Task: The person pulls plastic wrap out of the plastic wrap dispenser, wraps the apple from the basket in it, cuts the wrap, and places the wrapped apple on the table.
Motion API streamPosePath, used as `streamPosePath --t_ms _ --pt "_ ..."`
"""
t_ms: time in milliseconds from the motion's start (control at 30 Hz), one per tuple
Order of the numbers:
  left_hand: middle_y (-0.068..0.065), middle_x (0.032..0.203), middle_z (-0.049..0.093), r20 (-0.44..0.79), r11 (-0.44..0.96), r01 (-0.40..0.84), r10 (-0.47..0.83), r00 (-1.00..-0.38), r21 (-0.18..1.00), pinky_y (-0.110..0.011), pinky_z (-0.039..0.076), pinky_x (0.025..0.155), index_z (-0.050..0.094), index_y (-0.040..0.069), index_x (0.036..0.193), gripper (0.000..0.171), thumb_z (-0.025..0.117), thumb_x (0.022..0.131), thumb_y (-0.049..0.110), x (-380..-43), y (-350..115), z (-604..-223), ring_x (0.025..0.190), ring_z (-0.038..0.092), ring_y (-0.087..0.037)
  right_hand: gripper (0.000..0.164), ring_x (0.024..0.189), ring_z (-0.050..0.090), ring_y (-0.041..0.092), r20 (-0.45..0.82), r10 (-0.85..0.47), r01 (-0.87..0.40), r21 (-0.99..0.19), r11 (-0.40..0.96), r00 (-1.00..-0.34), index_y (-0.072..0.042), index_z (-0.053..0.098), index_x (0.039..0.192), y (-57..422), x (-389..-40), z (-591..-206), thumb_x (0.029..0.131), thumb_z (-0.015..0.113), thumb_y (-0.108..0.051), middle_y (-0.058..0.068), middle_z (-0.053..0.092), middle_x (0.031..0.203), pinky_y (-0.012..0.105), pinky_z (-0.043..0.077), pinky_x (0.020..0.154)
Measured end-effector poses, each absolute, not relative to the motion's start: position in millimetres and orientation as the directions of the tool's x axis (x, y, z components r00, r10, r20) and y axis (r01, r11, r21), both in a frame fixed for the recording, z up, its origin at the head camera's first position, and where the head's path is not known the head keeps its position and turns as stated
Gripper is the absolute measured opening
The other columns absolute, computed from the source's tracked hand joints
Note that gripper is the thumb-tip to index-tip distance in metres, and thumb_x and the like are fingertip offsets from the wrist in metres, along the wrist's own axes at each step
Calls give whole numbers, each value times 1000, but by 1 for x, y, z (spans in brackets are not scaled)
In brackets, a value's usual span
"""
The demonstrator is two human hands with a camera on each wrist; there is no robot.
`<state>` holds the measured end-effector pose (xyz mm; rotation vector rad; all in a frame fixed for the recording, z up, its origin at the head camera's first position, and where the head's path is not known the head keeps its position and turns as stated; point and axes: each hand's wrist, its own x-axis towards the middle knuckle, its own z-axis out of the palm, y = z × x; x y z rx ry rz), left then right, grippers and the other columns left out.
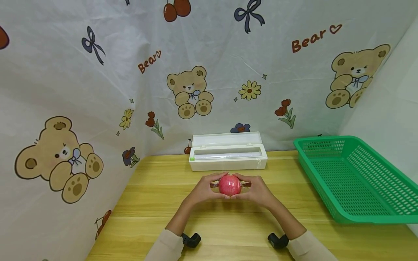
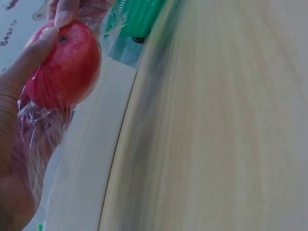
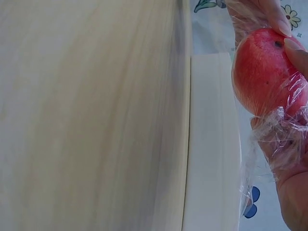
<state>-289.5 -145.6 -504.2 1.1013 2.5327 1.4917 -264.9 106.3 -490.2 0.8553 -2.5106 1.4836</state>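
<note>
A red apple is held up between both hands, in front of the white box. Clear plastic film wraps round it, with crumpled film bunched at its sides in both wrist views. My left hand grips the apple from the left, thumb on its near side and fingers beyond. From the right, my right hand grips it the same way. The two thumb tips meet close by the dark stem hollow. Parts of the far fingers are hidden behind the fruit and film.
Behind the hands stands a white box with its lid raised and a roll inside. A green plastic basket sits on the right of the wooden table. Bear-print cloth hangs at the back and left.
</note>
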Motion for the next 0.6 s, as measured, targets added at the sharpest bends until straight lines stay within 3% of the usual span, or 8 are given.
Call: streamPosePath --t_ms 200,367,600 --pt "-7 152 51 350 267 574 575 -739 774 -30 57 91 51 17 151 84 91 78 21 -290 -145 -503 129 58 -24 74 107 70 24 366 -419 -522 -773 361 -831 -3 66 134 106 -265 -490 72 94 -34 8 69 129 35 61 84" --pt "0 156 45 358 274 586 576 -735 763 -31 57 92 47 24 154 89 91 77 25 -290 -147 -503 136 51 -26 73 107 70 26 359 -426 -519 -775 360 -830 -3 66 133 106 -265 -489 73 93 -34 8 69 128 37 62 84" --pt "-5 152 50 444 255 663 570 -691 704 -45 51 103 49 15 152 90 93 74 19 -289 -147 -495 138 50 -29 73 106 70 25 342 -423 -502 -786 362 -839 -4 67 133 107 -265 -489 73 93 -36 7 70 127 46 61 84"
